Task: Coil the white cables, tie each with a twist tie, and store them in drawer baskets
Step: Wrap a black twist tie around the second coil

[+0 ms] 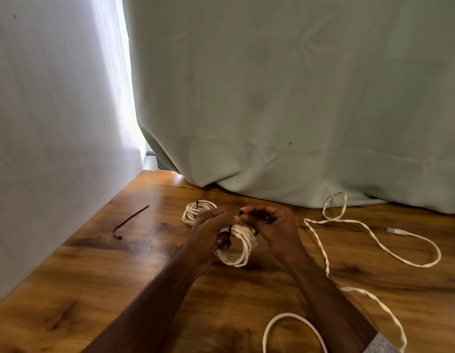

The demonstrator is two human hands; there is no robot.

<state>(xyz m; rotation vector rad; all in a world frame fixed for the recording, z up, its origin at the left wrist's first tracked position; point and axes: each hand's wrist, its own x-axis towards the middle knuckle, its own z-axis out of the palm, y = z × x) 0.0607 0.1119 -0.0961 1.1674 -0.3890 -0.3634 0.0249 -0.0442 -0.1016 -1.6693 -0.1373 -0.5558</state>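
over the wooden desk (94, 263), the left hand (208, 233) grips a coiled white cable (238, 247) held upright between both hands. the right hand (269, 222), nearer the loose end, pinches a dark twist tie (240, 212) at the coil's top.

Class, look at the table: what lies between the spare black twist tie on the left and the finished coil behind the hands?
Nothing: in the head view, only bare wooden table separates the spare twist tie from the tied coil.
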